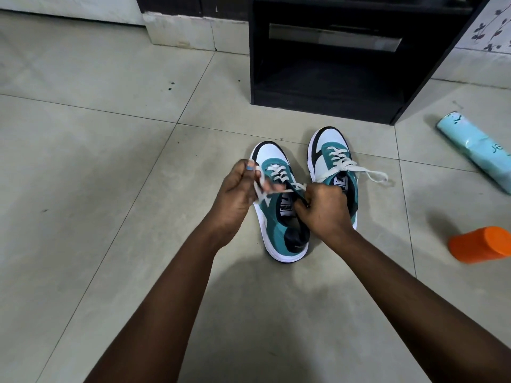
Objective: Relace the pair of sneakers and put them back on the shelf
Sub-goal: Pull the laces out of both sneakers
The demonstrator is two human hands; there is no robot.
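Observation:
Two teal, white and black sneakers stand side by side on the tiled floor, toes pointing away from me. Over the left sneaker both my hands work its white lace. My left hand pinches one lace end at the shoe's left side. My right hand grips the other end above the tongue. The right sneaker is laced, its bow loops trailing to the right on the floor. The dark shelf stands just beyond the shoes, its lower compartment open towards me.
A light blue cylinder lies on the floor to the right. An orange container lies on its side nearer me at the right edge. A pale skirting block stands at the back left. Bare grey tiles spread to the left.

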